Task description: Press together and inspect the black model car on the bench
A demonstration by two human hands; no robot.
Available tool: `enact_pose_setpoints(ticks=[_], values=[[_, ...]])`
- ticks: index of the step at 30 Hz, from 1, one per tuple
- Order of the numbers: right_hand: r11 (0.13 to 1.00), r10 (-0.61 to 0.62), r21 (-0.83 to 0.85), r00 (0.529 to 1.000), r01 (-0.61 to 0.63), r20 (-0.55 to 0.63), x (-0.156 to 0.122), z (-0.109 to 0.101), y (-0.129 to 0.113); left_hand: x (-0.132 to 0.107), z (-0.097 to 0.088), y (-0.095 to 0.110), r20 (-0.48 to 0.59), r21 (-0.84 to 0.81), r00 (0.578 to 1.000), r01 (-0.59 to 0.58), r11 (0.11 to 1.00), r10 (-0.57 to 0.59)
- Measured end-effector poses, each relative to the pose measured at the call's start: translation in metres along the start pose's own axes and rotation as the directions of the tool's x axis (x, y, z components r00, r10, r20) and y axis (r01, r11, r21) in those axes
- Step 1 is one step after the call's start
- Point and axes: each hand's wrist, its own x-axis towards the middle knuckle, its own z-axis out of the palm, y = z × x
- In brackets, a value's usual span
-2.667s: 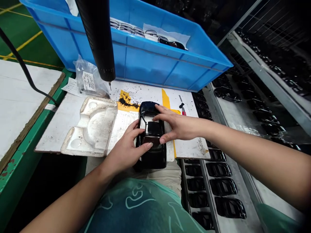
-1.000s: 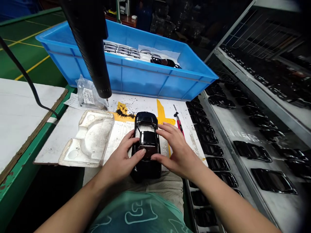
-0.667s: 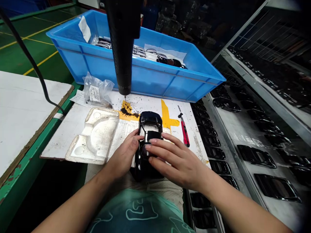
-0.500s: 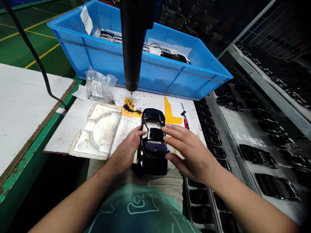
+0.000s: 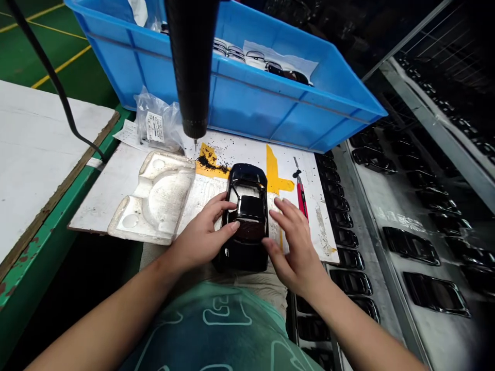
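A glossy black toy car body point(image 5: 250, 206) lies at the near edge of the white work board, its front end pointing away from me. My left hand point(image 5: 207, 232) grips its left side, with the thumb over the rear window and a fingertip at the side window opening. Beside the car's right side is my right hand point(image 5: 294, 242), fingers spread and curved, holding nothing. Whether its thumb tip touches the body I cannot tell. Above the board hangs a black electric screwdriver point(image 5: 193, 77), its bit pointing down near a scatter of small black screws point(image 5: 209, 162).
A white foam mould point(image 5: 162, 201) lies left of the car, with a clear plastic bag point(image 5: 158, 121) behind it. A red utility knife point(image 5: 301, 193) is at right. The blue bin point(image 5: 270, 113) stands behind. Racks of black car bodies point(image 5: 410, 245) fill the right side.
My left thumb has come across onto the rear window. My right hand has drawn back from over the car to its right side. The view has shifted slightly.
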Motion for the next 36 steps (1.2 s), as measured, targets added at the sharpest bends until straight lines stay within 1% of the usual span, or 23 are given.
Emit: enact_pose_setpoints(ticks=[1, 3, 4, 6, 11, 15, 19, 24, 30, 34, 36], values=[[0.996, 0.078, 0.037, 0.997, -0.077, -0.029, 0.004, 0.004, 0.000, 0.000, 0.000, -0.002, 0.004, 0.003, 1.000, -0.007, 1.000, 0.007], [0.974, 0.195, 0.127, 0.980, -0.188, -0.048, 0.011, 0.015, -0.001, 0.000, -0.001, -0.005, 0.011, 0.013, 1.000, -0.015, 1.000, 0.015], [0.960, 0.233, 0.168, 0.972, -0.223, -0.041, 0.012, 0.020, -0.001, 0.000, -0.002, -0.006, 0.015, 0.017, 1.000, -0.017, 1.000, 0.017], [0.940, 0.270, 0.224, 0.963, -0.257, -0.025, 0.013, 0.027, 0.000, 0.000, -0.002, -0.006, 0.021, 0.024, 1.000, -0.019, 1.000, 0.019], [0.911, 0.314, 0.295, 0.948, -0.287, -0.046, 0.012, 0.029, 0.006, 0.000, -0.002, -0.005, 0.029, 0.038, 0.999, -0.024, 0.999, 0.022], [0.884, 0.363, 0.339, 0.929, -0.322, -0.066, 0.020, 0.029, 0.010, 0.000, -0.002, -0.009, 0.025, 0.054, 0.999, -0.022, 0.998, 0.021], [0.868, 0.362, 0.383, 0.931, -0.315, -0.054, 0.025, 0.031, 0.013, 0.001, -0.001, -0.007, 0.015, 0.064, 1.000, -0.019, 0.998, 0.018], [0.844, 0.408, 0.416, 0.909, -0.339, -0.087, 0.021, 0.035, 0.018, 0.003, 0.003, 0.002, -0.025, 0.077, 1.000, 0.014, 0.997, -0.013], [0.827, 0.440, 0.445, 0.888, -0.344, -0.132, 0.016, 0.041, 0.023, 0.004, 0.003, 0.001, -0.051, 0.088, 0.999, 0.023, 0.996, -0.018], [0.814, 0.470, 0.442, 0.875, -0.378, -0.118, 0.011, 0.033, 0.030, 0.003, 0.005, 0.007, -0.054, 0.117, 0.998, 0.038, 0.992, -0.032], [0.822, 0.460, 0.409, 0.885, -0.396, -0.067, 0.013, 0.024, 0.033, 0.003, 0.008, 0.010, -0.062, 0.153, 0.997, 0.043, 0.987, -0.034]])
